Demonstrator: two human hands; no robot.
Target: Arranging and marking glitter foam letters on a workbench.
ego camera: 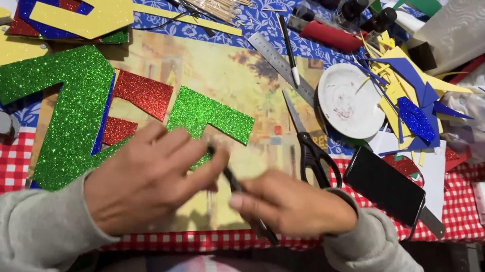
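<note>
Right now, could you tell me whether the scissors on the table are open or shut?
Shut. The scissors lie flat right of the green glitter piece, blades together in one narrow point, black handles side by side, and neither hand touches them.

Bright, even light; sharp tabletop, blurred hands.

Soft light falls from above with only faint shadows under the left hand and right hand, both smeared by motion blur. The glitter sheets sparkle, and the white dish shows mild glare. The lower right corner is dim, and the straight edges bow slightly near the frame's borders.
</note>
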